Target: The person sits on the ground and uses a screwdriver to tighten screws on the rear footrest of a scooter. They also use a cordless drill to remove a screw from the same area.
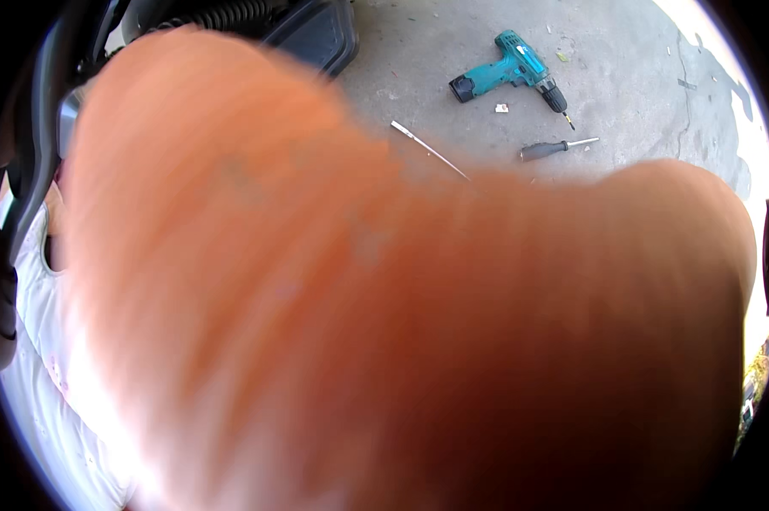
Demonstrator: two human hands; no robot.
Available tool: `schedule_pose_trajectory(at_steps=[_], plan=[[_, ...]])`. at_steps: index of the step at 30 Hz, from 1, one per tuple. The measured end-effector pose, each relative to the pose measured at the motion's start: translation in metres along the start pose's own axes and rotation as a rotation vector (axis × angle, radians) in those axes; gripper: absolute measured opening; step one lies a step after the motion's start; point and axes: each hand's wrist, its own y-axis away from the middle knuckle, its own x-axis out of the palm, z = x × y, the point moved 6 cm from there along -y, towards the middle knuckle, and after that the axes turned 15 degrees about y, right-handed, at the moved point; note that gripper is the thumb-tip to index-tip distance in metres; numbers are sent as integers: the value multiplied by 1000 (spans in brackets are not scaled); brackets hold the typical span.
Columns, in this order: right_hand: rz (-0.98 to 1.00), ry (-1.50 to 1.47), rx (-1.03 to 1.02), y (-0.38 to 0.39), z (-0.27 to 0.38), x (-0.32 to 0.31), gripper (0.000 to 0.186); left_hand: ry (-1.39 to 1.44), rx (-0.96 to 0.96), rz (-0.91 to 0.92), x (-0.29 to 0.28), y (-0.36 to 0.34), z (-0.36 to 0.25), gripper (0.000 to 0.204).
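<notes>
A very close, motion-blurred hand of mine (401,315) fills most of the view. I cannot tell whether it is my left or my right, nor what its fingers hold or touch. Beyond it on the concrete floor (401,60) lie a teal cordless drill (495,75) with a bit in its chuck, a screwdriver (545,151) with a dark handle, and a thin pale rod (427,146), partly hidden behind the skin.
Black machine parts (31,170) with a coiled spring (223,12) and a dark plastic piece (316,38) stand at the left and top left. Pale fabric (35,307) shows at the left edge. A small white scrap (501,108) lies by the drill.
</notes>
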Motion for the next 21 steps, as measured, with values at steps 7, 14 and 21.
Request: schedule_pose_trajectory(at_steps=[7, 14, 21], plan=[[918, 41, 455, 243, -28, 220, 17, -130, -158, 13, 34, 41, -7, 28], [1236, -20, 764, 389, -2, 226, 19, -26, -228, -21, 14, 18, 33, 25], [877, 103, 1063, 468, -76, 169, 39, 614, -480, 141, 23, 6, 16, 21]])
